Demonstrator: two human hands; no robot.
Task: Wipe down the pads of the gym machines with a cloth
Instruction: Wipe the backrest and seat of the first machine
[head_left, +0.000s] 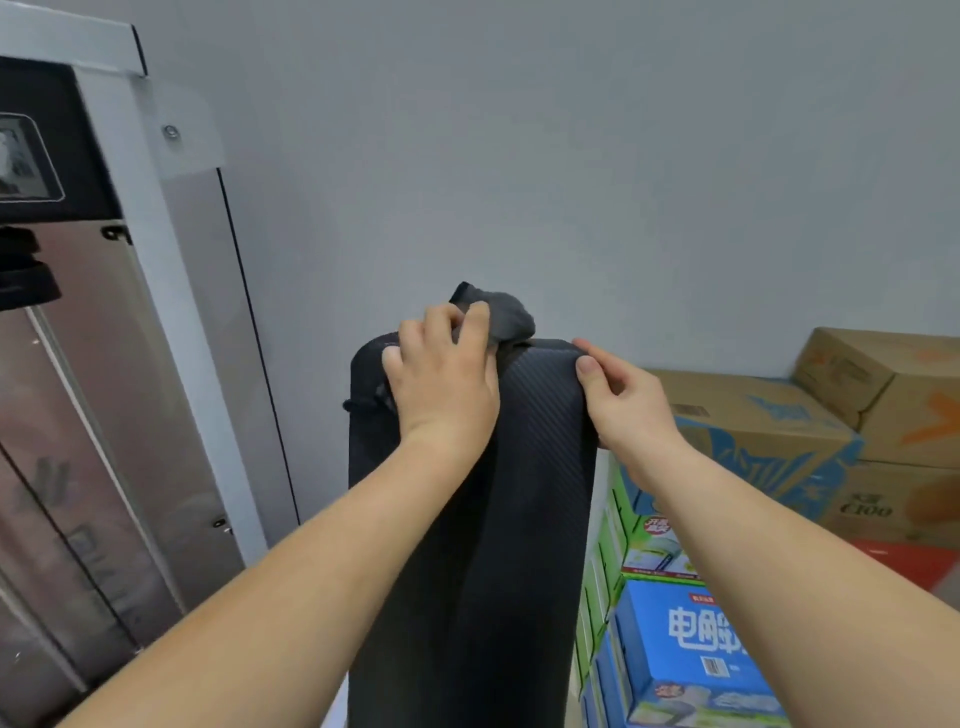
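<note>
Upright black pad (524, 493) at centre, 2 hands at its top edge. Left hand (441, 379) bunched round grey cloth (511, 314), pressing it on the top edge. Right hand (623, 402) gripping the top right corner, thumb on the face. Risks: cloth wadded small, likely to leave strips unwiped; stacked boxes (753, 441) close beside right arm, liable to a knock.

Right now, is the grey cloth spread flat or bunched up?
Bunched: the grey cloth sits crumpled in the left hand atop the black ribbed pad.
</note>
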